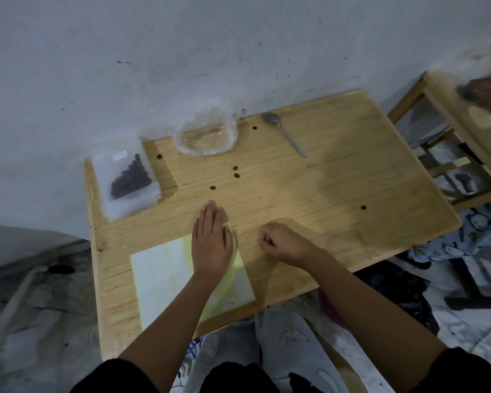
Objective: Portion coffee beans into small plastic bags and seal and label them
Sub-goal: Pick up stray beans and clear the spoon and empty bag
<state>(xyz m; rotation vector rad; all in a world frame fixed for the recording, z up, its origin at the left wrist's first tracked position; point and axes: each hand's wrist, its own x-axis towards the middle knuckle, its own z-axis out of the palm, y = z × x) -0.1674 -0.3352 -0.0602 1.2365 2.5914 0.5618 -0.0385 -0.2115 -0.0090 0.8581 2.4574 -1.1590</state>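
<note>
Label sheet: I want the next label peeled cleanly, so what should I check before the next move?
1. Label sheet pinned flat by left hand: ok.
2. Right hand free: ok, curled, nothing seen in it.
3. Filled bag on the bag stack labelled: ok.
4. Table free of loose beans: not ok, several scattered.
5. Large clear bag holds beans: not ok, looks empty.

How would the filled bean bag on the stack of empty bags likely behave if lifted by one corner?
The filled bag looks thin and clear, so probably floppy. Its beans lie bunched toward one side and would likely shift. Resting on the smooth plastic stack, it may slide if pushed.
</note>
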